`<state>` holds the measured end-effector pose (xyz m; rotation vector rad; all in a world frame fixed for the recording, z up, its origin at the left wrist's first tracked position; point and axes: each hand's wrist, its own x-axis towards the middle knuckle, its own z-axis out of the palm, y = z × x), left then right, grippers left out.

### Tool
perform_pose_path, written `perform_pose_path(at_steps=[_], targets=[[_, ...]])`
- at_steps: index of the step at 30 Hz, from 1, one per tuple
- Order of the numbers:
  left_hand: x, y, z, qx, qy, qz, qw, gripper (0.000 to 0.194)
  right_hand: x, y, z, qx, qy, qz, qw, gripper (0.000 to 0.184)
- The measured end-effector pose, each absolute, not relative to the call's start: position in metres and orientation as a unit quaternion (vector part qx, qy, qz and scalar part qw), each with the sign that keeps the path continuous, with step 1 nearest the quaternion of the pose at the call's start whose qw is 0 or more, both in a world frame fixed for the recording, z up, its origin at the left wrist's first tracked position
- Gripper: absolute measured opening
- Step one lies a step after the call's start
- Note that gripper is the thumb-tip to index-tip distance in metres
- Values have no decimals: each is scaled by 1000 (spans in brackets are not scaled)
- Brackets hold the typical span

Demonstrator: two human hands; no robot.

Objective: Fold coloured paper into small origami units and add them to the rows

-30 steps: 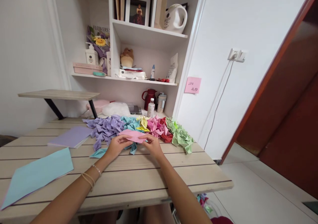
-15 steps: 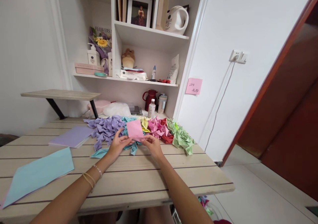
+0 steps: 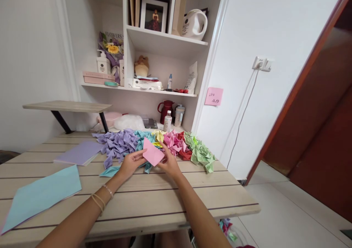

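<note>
The pink paper is just nearside of the yellow pieces, its long axis slanting from far left to near right. The left hand grips its left edge, the right hand its right.

The head camera looks forward and down, the left hand and right hand near it, the white shelves farther off.
</note>
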<state>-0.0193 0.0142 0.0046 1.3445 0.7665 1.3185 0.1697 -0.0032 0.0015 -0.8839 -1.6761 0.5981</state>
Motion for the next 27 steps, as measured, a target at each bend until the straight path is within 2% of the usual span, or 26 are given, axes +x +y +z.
perform_pose_path(at_steps=[3,6,10,14,19,27], targets=[[-20,15,4,565,319,552,524,57,170,-4,6,-337,-725,260,542,39],[-22,15,4,578,333,547,505,48,169,-1,5,-336,-689,308,564,15],[-21,15,3,606,359,541,460,30,167,3,0,-361,-616,362,600,23],[-19,12,2,623,327,532,471,37,165,2,-2,-361,-581,416,599,45],[-18,14,0,614,318,533,488,52,164,-1,2,-384,-569,432,586,21],[-19,18,-4,607,329,491,531,33,166,-2,1,-382,-521,493,583,26]])
